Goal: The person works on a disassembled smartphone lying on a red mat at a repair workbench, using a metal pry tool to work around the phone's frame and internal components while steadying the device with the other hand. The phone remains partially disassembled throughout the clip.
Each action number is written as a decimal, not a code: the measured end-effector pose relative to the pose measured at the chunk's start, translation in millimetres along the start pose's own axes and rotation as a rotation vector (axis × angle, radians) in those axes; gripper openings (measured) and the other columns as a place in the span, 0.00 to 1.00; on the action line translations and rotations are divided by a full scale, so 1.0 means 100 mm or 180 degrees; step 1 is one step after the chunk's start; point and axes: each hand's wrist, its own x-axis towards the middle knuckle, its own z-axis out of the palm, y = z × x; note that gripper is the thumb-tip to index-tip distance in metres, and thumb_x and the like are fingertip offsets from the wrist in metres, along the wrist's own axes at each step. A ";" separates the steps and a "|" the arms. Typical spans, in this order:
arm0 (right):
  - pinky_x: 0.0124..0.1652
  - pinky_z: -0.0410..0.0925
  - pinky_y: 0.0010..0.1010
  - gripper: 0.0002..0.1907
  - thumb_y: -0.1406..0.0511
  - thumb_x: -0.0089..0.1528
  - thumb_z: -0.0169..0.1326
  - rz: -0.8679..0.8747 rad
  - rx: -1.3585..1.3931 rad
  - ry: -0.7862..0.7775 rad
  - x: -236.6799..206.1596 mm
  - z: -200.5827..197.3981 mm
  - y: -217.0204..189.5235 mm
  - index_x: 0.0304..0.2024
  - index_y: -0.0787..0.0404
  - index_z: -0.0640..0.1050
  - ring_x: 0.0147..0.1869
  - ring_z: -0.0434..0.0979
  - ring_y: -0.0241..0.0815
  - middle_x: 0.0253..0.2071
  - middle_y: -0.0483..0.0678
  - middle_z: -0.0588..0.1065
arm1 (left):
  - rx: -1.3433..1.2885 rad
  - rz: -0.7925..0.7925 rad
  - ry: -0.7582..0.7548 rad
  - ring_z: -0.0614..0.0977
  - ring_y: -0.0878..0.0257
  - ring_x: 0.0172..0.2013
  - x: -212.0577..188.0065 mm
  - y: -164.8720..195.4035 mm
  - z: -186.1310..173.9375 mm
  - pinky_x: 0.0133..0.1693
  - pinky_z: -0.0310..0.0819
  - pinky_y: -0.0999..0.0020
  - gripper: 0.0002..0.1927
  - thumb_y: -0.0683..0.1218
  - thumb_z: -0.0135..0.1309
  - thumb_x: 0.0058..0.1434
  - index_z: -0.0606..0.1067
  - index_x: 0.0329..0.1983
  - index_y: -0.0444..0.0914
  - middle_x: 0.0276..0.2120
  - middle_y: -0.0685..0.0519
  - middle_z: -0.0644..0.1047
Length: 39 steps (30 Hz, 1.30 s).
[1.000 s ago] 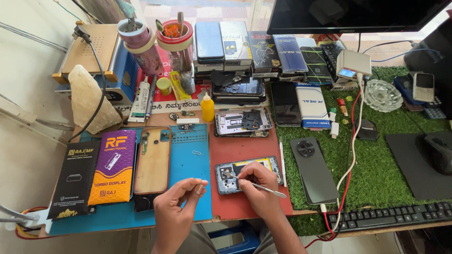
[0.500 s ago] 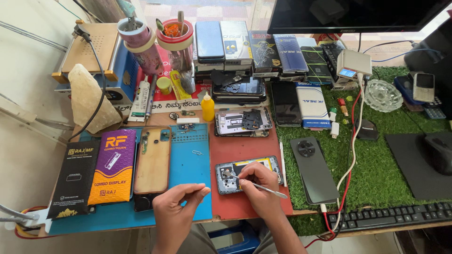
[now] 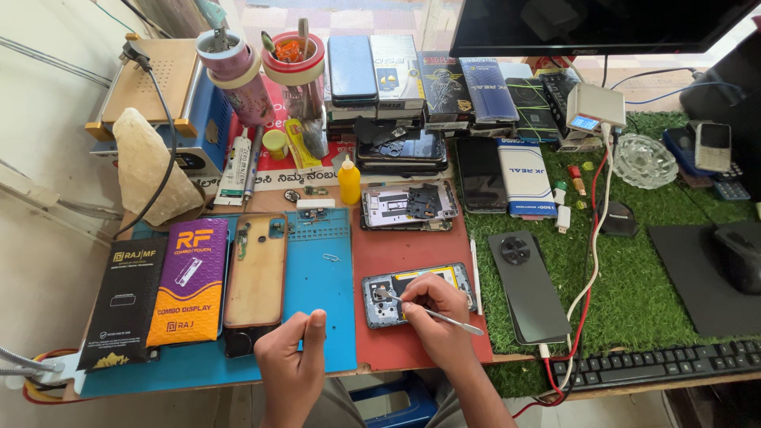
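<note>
Now the right hand (image 3: 434,311) grips metal tweezers (image 3: 432,311), tip inside the opened phone (image 3: 416,293); left of that phone, the left hand (image 3: 292,366) rests loosely curled, empty, on the blue mat (image 3: 321,269).

black (image 3: 124,301) & purple-orange pkgs (image 3: 190,292) left; monitor (image 3: 602,24) top-right.

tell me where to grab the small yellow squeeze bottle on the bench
Grip the yellow squeeze bottle around its round body, coming from above. It stands upright with its thin nozzle pointing up, too slim to hold. An opened phone lies close on its right and a mat lies in front, so the top is the freest way in.
</note>
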 end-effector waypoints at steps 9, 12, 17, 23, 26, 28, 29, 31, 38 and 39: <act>0.29 0.64 0.21 0.02 0.76 0.56 0.56 -0.0002 0.0034 -0.0019 0.00 0.00 -0.01 0.31 0.68 0.76 0.30 0.70 0.28 0.33 0.46 0.75 | -0.0797 -0.0121 -0.0157 0.82 0.71 0.26 0.09 0.24 0.03 0.31 0.78 0.74 0.09 0.42 0.53 0.67 0.79 0.44 0.31 0.24 0.55 0.82; 0.29 0.64 0.21 0.02 0.75 0.57 0.56 0.0001 0.0004 -0.0009 -0.01 -0.01 -0.01 0.32 0.68 0.76 0.30 0.70 0.28 0.34 0.46 0.75 | -0.1143 -0.0157 -0.0150 0.80 0.72 0.28 0.12 0.27 0.03 0.33 0.79 0.74 0.14 0.41 0.51 0.66 0.76 0.53 0.32 0.29 0.54 0.82; 0.29 0.64 0.21 0.02 0.74 0.59 0.58 0.0053 0.0013 0.0054 -0.02 0.00 -0.01 0.33 0.68 0.77 0.30 0.70 0.27 0.33 0.46 0.76 | -0.0495 -0.0197 -0.0109 0.81 0.71 0.23 0.12 0.26 0.01 0.26 0.76 0.74 0.12 0.44 0.66 0.54 0.81 0.38 0.31 0.22 0.52 0.82; 0.29 0.65 0.21 0.02 0.74 0.59 0.58 0.0086 0.0040 0.0052 -0.02 0.00 0.00 0.34 0.68 0.77 0.30 0.71 0.27 0.32 0.45 0.76 | 0.0029 -0.0160 -0.0079 0.76 0.67 0.13 0.12 0.21 0.03 0.19 0.65 0.71 0.14 0.50 0.63 0.58 0.80 0.25 0.34 0.13 0.53 0.76; 0.29 0.65 0.21 0.02 0.74 0.60 0.58 0.0072 0.0063 0.0043 -0.03 0.00 0.01 0.34 0.68 0.77 0.30 0.71 0.26 0.32 0.44 0.76 | 0.0805 0.0412 -0.0004 0.69 0.56 0.14 0.15 0.19 0.03 0.20 0.59 0.62 0.22 0.53 0.63 0.59 0.72 0.18 0.35 0.12 0.50 0.68; 0.29 0.65 0.21 0.02 0.74 0.60 0.58 0.0078 0.0034 0.0040 -0.03 0.00 0.01 0.34 0.68 0.77 0.30 0.71 0.27 0.32 0.44 0.76 | 0.1350 0.0812 0.0064 0.68 0.52 0.16 0.17 0.20 0.03 0.22 0.59 0.57 0.26 0.55 0.64 0.58 0.68 0.14 0.36 0.12 0.49 0.66; 0.29 0.65 0.21 0.02 0.74 0.60 0.58 0.0081 -0.0002 0.0039 -0.03 0.00 0.01 0.34 0.68 0.77 0.30 0.71 0.27 0.32 0.44 0.76 | 0.1548 0.0912 0.0098 0.68 0.51 0.16 0.18 0.21 0.03 0.22 0.59 0.55 0.27 0.57 0.64 0.57 0.67 0.12 0.37 0.11 0.50 0.66; 0.29 0.65 0.21 0.02 0.74 0.59 0.58 0.0102 -0.0025 0.0045 -0.03 0.00 0.00 0.34 0.68 0.77 0.30 0.71 0.27 0.32 0.44 0.76 | 0.1810 0.1027 0.0111 0.71 0.52 0.18 0.21 0.24 0.03 0.25 0.61 0.54 0.24 0.57 0.64 0.55 0.70 0.14 0.39 0.12 0.52 0.68; 0.30 0.68 0.21 0.02 0.74 0.59 0.58 0.0087 -0.0018 0.0035 -0.02 0.01 -0.05 0.34 0.68 0.77 0.31 0.74 0.27 0.33 0.45 0.77 | 0.1676 0.1339 0.0242 0.78 0.57 0.39 0.26 0.30 0.05 0.40 0.65 0.60 0.06 0.48 0.61 0.59 0.82 0.37 0.43 0.33 0.57 0.79; 0.30 0.68 0.21 0.03 0.74 0.58 0.58 0.0083 -0.0052 0.0022 -0.02 0.02 -0.07 0.34 0.68 0.77 0.31 0.74 0.28 0.33 0.46 0.78 | 0.1727 0.1325 0.0222 0.78 0.58 0.42 0.26 0.29 0.05 0.41 0.64 0.61 0.07 0.47 0.61 0.58 0.83 0.40 0.43 0.35 0.57 0.80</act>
